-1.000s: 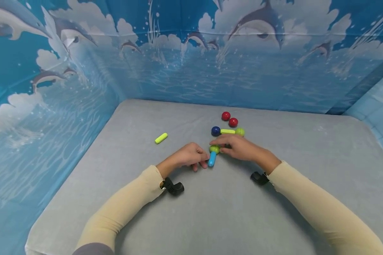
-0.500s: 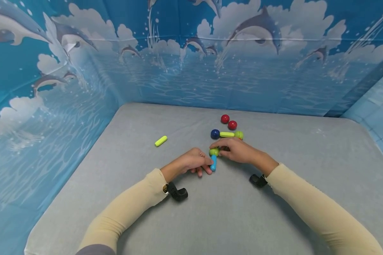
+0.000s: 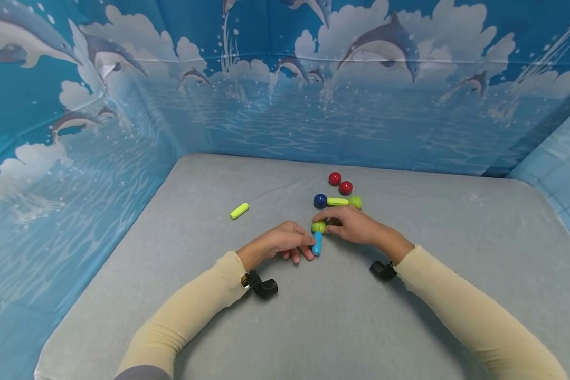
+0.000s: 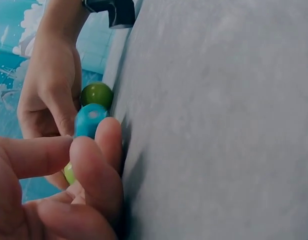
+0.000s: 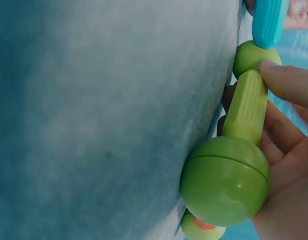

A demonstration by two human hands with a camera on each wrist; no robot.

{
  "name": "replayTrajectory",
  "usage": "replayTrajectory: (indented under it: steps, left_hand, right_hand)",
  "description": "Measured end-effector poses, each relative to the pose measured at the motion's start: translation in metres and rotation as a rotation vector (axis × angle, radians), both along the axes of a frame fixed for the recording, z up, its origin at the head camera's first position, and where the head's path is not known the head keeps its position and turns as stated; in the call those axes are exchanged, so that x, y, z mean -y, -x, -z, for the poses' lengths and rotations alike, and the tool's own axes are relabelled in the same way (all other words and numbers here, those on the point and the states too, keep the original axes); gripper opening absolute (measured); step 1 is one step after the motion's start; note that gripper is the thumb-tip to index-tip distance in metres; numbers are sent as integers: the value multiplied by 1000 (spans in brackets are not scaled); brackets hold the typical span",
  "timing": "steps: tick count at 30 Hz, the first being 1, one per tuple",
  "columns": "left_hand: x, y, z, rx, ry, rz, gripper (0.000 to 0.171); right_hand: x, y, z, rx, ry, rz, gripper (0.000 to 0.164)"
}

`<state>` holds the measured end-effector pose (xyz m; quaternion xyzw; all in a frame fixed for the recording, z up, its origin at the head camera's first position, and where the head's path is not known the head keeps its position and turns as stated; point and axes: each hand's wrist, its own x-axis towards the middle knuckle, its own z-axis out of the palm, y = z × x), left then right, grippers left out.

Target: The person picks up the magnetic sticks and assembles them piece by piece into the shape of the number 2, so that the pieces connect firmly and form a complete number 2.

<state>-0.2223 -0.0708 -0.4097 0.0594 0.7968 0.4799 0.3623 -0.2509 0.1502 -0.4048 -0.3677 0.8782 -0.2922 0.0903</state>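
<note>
Blue rod touches green ball, left hand pinching one, right hand the other, apparently to steady their meeting point.

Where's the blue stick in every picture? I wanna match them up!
Head view: the blue stick is a bit right of the middle and lower down.
Left wrist view: the blue stick is left of the middle, about halfway up.
Right wrist view: the blue stick is at the top right, cut off by the edge.
Shared landmark: the right hand shows in all three.
</note>
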Motion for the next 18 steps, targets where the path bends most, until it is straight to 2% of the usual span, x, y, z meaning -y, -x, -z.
replayTrajectory:
  steps: [5,8,11,14,18]
  left_hand:
    - [3,5,2,-9,4,17,26]
    - [5,7,3,-6,5,28,26]
    - [6,9,2,-1,5,45,26]
    - [10,13,1,-20,21,41,25]
    - [16,23,-2,-126,54,-27,21]
  right_hand:
    - [-1,1,2,40,7,27,29]
    - [-3,1,1,31,4,34,28]
    - [-13,-1,-2,-31,-12,67,32]
    - [-31,-10,-9,-119,-46,137,32]
    - [-55,-20,-12,-167,-90,193,26]
